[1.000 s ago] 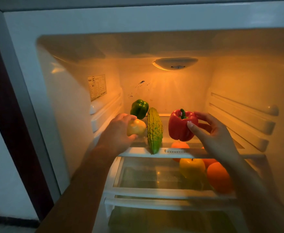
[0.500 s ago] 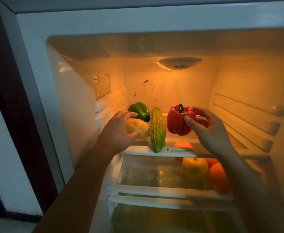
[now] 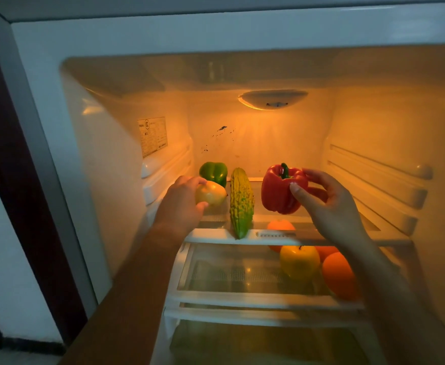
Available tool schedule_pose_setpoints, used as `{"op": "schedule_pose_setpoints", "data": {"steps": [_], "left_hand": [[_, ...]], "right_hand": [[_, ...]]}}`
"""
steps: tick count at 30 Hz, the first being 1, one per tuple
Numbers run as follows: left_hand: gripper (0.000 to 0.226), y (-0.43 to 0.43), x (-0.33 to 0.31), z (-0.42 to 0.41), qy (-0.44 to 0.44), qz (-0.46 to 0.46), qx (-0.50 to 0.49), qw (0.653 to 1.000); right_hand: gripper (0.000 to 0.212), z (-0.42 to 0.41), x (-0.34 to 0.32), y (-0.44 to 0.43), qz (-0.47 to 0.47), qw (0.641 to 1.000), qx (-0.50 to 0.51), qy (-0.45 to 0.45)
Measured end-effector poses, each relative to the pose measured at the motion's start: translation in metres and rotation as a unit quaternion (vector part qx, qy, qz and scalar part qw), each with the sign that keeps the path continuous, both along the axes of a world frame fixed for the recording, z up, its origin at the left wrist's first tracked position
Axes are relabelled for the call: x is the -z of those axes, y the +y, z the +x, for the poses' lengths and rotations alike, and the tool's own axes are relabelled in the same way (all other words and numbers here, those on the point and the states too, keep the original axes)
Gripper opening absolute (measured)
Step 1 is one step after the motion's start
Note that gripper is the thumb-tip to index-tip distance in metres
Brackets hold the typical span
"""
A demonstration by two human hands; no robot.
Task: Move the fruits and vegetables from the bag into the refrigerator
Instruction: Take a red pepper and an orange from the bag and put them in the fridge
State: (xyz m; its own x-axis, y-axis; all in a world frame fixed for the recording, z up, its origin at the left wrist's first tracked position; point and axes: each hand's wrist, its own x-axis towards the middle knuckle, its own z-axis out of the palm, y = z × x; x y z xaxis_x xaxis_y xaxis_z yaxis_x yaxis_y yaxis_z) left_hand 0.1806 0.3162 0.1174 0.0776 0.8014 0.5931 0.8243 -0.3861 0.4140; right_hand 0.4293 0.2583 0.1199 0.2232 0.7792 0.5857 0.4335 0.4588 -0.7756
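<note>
Both my arms reach into the open refrigerator [image 3: 44,75]. My left hand [image 3: 182,204] grips a yellow lemon [image 3: 212,193] just above the left side of the upper glass shelf [image 3: 216,237]. My right hand [image 3: 329,206] holds a red bell pepper [image 3: 278,191] over the shelf's right side, slightly raised. Between them a bumpy green bitter gourd [image 3: 241,201] lies on the shelf, pointing front to back. A green bell pepper [image 3: 213,172] stands behind the lemon. The bag is not in view.
On the lower shelf [image 3: 242,296] at the right sit a yellow apple [image 3: 299,262] and oranges [image 3: 338,275]. A drawer [image 3: 242,341] lies below. The fridge lamp [image 3: 274,98] glows at the top back. Ribbed rails line both side walls. A dark door frame [image 3: 18,180] stands at left.
The view has shifted a little, so the fridge sits further right in the frame. Both hands keep their grip; the red pepper has lifted slightly and the lemon has edged deeper over the shelf.
</note>
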Motion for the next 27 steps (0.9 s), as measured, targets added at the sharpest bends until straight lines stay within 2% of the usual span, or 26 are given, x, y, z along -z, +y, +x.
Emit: {"op": "schedule_pose_setpoints", "data": {"steps": [10, 15, 19, 24, 27], "left_hand": [[0.048, 0.022, -0.003, 0.005, -0.014, -0.021, -0.015, 1.0], [0.046, -0.019, -0.006, 0.001, -0.076, 0.018, 0.034, 0.996], [0.044, -0.06, 0.007, -0.009, -0.107, 0.01, 0.066, 0.992], [0.053, -0.072, 0.021, -0.025, -0.136, -0.044, 0.066, 0.988], [0.061, -0.073, 0.019, -0.024, -0.149, -0.044, 0.066, 0.986]], "right_hand": [[0.043, 0.007, 0.004, -0.001, -0.008, 1.0, -0.004, 0.005], [0.042, -0.005, -0.006, 0.0, 0.017, 0.999, -0.029, 0.001], [0.041, -0.029, -0.018, 0.004, 0.03, 0.997, -0.073, 0.02], [0.047, -0.072, -0.025, 0.018, 0.007, 0.993, -0.116, -0.023], [0.052, -0.087, -0.02, 0.027, -0.011, 0.992, -0.11, -0.066]]}}
